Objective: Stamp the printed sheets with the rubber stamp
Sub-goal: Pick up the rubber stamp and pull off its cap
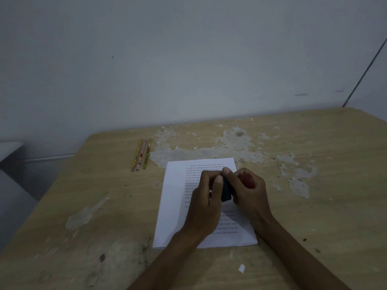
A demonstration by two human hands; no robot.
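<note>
Both hands meet over printed sheets [201, 206] stacked on worn desk [314, 206]. Right hand [249, 191] grips rubber stamp [247, 180] by red handle. Left hand [206, 197] pinches dark block [226, 190] at stamp's base. Three pencils [140, 155] lie far left.

plain, dim room set up as a makeshift desk or study spot, could be home or a small office, can't tell which. worn wooden table [314, 206] with laminate peeled off in pale patches, pushed against a bare grey-white wall [188, 59]. stack of printed sheets [178, 206] on it, three patterned pencils [141, 154] side by side near the far left edge, small paper scrap [241, 268] near the front. no other furnishing clearly readable.
</note>
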